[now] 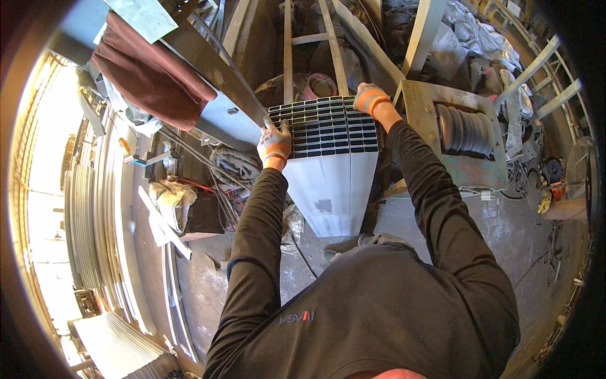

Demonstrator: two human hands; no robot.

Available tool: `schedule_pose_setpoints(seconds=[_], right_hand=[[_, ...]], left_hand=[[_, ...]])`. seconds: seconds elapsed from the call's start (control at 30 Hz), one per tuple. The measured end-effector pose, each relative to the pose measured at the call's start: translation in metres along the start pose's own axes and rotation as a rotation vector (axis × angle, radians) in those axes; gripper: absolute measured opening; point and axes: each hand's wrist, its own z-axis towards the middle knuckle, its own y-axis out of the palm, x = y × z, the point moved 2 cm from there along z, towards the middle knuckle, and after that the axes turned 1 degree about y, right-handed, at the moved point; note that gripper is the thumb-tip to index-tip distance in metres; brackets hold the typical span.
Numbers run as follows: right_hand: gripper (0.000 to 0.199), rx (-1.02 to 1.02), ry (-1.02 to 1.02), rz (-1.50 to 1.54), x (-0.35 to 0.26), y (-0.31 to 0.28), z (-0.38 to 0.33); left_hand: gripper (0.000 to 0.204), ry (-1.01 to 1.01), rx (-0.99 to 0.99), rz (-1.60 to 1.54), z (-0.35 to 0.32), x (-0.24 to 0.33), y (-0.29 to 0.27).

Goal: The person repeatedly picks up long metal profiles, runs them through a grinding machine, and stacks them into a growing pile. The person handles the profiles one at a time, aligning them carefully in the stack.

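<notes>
A bundle of rectangular metal tubes [320, 183] stands on end in front of me, its open ends making a grid at the top. My left hand [274, 143], in a grey and orange work glove, grips the left edge near the far corner. Over the far right corner, my right hand [371, 100] wears a matching glove, its fingers curled round the tube ends. Some fingertips are hidden behind the metal. A narrow seam runs down the bundle's near face, toward its right side.
A brown cloth [148, 72] hangs over machinery at left. To the right stands a metal frame with a ribbed roller [466, 131]. Long metal bars [288, 54] extend beyond the bundle. Stacked profiles [98, 227] lie far left, and a cable [302, 256] crosses the floor.
</notes>
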Motion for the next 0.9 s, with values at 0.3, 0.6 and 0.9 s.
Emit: schedule_pose_setpoints(seconds=[0.3, 0.6, 0.9], right_hand=[[0.045, 0.033, -0.117, -0.11, 0.0, 0.01, 0.017], [0.055, -0.078, -0.144, 0.05, 0.034, 0.008, 0.054], [0.041, 0.166, -0.151, 0.048, 0.038, -0.005, 0.032]], left_hand=[[0.083, 0.017, 0.026, -0.001, 0.0, -0.003, 0.003], [0.081, 0.032, 0.054, 0.028, 0.002, -0.006, 0.008], [0.082, 0.033, 0.064, 0.01, 0.002, -0.005, 0.007]])
